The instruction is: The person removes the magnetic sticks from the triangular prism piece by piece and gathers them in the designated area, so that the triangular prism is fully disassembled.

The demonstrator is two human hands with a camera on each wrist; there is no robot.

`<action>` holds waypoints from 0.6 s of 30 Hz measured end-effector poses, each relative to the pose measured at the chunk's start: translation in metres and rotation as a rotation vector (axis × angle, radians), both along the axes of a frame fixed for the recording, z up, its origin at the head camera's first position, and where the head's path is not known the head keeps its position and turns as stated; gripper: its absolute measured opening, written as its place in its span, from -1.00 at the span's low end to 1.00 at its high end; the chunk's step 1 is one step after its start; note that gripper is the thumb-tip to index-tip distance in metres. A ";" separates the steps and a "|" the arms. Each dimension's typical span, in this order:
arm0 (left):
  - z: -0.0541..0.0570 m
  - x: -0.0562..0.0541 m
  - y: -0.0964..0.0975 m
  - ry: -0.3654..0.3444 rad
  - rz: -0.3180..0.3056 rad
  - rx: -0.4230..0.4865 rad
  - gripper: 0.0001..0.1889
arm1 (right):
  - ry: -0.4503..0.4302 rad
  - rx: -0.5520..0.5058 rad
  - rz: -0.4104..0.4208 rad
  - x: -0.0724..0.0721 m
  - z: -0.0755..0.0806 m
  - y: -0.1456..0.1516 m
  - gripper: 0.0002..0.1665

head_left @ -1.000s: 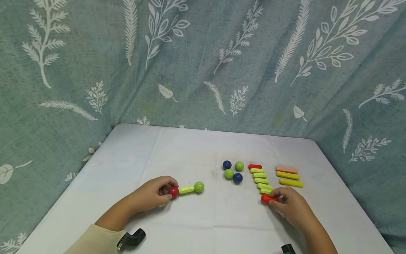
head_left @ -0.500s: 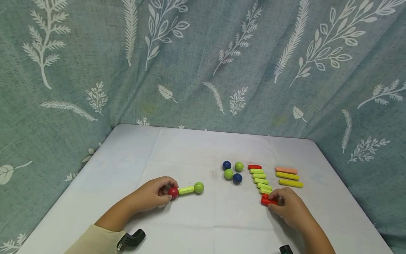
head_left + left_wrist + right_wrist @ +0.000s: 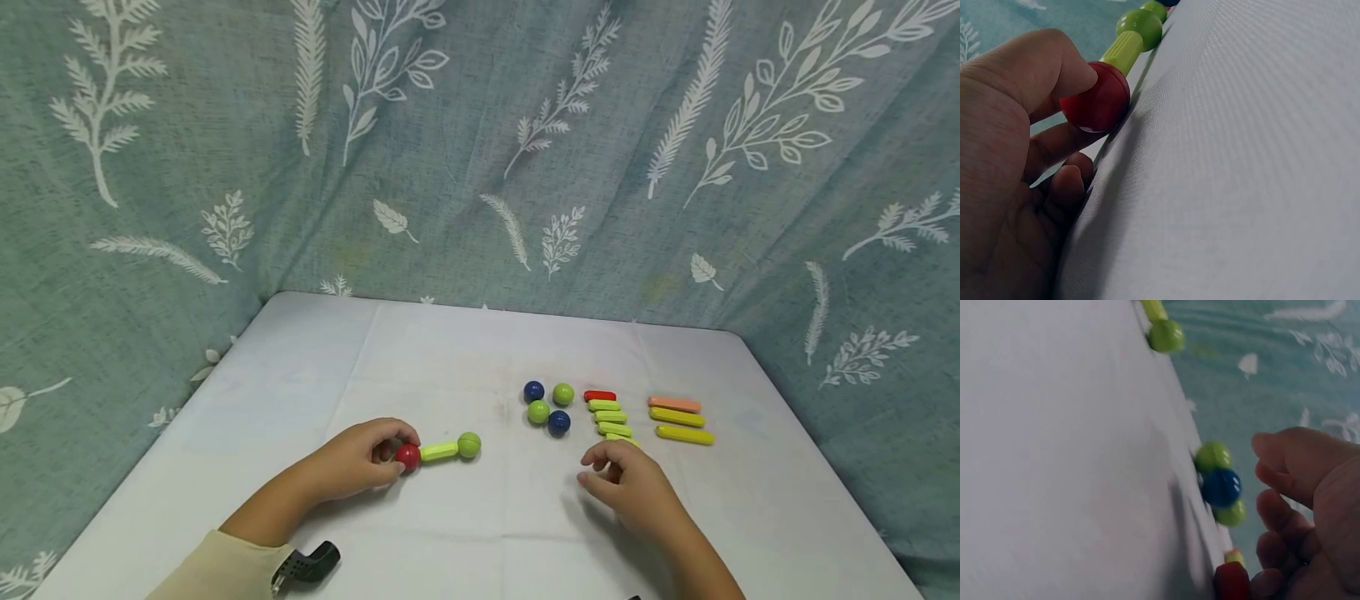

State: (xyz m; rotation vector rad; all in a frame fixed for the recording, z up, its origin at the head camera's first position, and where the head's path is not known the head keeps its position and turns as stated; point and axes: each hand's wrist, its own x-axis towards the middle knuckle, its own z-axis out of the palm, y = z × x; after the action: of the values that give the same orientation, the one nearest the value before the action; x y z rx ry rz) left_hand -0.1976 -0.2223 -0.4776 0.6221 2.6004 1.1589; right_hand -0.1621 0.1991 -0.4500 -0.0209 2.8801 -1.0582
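Observation:
In the head view, my left hand pinches a glossy red ball between thumb and fingers. A short ridged yellow-green rod joins that ball to a green ball, making a dumbbell shape low over the white cloth. The left wrist view shows the thumb on the red ball. My right hand hovers over the table with loosely bent fingers and nothing between them. It covers the near end of a column of short rods. A red rod shows below its fingers in the right wrist view.
Two blue balls, one of them nearer, and two green balls, one farther back, cluster left of the rods. A red rod tops the column. Longer orange and yellow rods lie farther right. Patterned curtain surrounds the white-covered table.
My right hand has let go of the red rod at the column's near end and moved left. The left hand stays in place, pinching the red ball.

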 end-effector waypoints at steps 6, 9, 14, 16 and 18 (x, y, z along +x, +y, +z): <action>0.000 -0.001 0.000 -0.002 -0.007 -0.004 -0.66 | 0.061 0.045 0.057 0.005 0.004 -0.023 -0.83; 0.000 -0.001 0.000 -0.001 -0.011 -0.002 -0.66 | 0.071 0.064 0.105 0.007 0.006 -0.033 -0.84; 0.000 -0.001 -0.001 -0.009 -0.003 -0.005 -0.65 | 0.037 0.029 0.249 0.006 0.006 -0.055 -0.85; 0.000 0.000 -0.001 -0.017 -0.007 0.006 -0.65 | 0.031 0.020 0.302 0.004 0.005 -0.064 -0.85; 0.001 0.000 -0.001 -0.022 -0.017 0.021 -0.64 | 0.027 0.011 0.337 0.002 0.004 -0.072 -0.83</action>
State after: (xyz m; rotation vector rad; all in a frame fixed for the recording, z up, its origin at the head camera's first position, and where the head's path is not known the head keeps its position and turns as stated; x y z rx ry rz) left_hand -0.1974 -0.2230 -0.4769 0.6312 2.5622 1.1825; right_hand -0.1603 0.1268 -0.4456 -0.5037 2.7675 -0.9816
